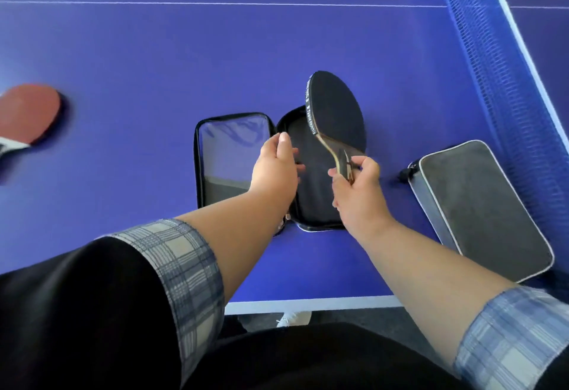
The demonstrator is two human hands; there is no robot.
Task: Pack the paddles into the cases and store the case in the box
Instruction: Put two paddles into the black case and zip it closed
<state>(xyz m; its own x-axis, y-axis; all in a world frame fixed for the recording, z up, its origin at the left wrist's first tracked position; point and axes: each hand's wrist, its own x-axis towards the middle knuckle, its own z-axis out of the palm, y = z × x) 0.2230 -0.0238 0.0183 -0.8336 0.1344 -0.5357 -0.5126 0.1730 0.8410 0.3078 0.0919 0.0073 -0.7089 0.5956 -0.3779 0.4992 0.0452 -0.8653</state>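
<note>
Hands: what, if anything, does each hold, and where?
Right hand grips the black paddle by its handle, above the open case. Left hand is at the case's middle; whether it holds anything cannot be told.

The table [154, 50] is smooth with a soft sheen. The black paddle [335, 112] has matt rubber and a layered wooden handle [341, 158]. The open case [314, 198] is lined in matt black cloth; the closed case [480, 204] looks like rough grey felt.
</note>
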